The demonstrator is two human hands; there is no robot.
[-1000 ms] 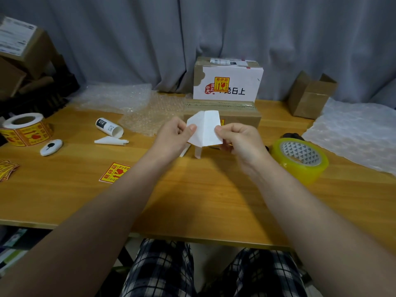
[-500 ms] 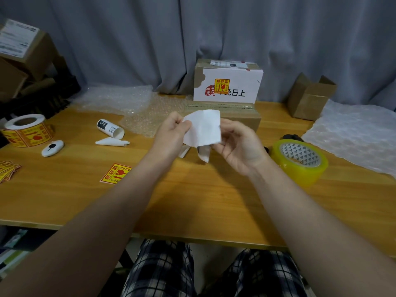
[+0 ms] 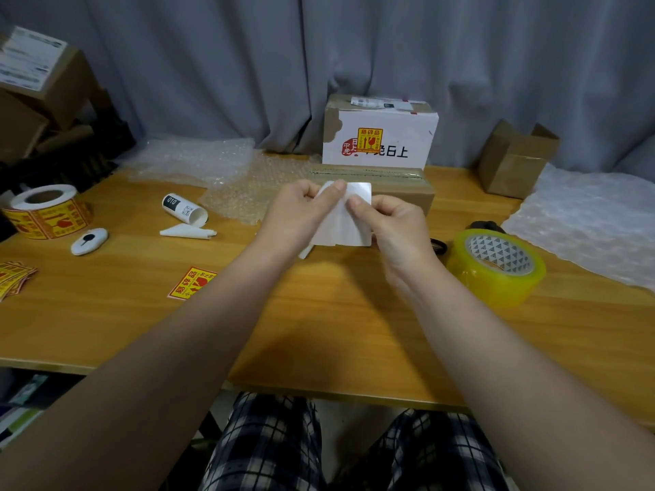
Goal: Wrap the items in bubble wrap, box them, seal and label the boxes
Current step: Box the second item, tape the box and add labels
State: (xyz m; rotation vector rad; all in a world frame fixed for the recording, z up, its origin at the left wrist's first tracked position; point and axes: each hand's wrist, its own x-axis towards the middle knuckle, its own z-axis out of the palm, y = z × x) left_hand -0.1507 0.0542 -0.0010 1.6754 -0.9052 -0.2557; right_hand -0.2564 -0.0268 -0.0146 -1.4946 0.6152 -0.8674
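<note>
white label sheet (image 3: 345, 221) raised over table (image 3: 319, 313); left hand (image 3: 301, 214) and right hand (image 3: 393, 228) pinch its top.

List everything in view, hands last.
label sheet: 1, white, between both hands
flat box: 1, brown, behind hands
printed box: 1, white, rear centre
open box: 1, brown, rear right
tape roll: 1, yellow, right
sticker roll: 1, yellow-red, far left
loose stickers: several, yellow-red, front left
cutter: 1, white, left
tube: 1, white, lying left
bubble wrap: several sheets, clear, rear and right
table: 1, wooden, underneath
left hand: pinches label sheet
right hand: pinches label sheet
</note>
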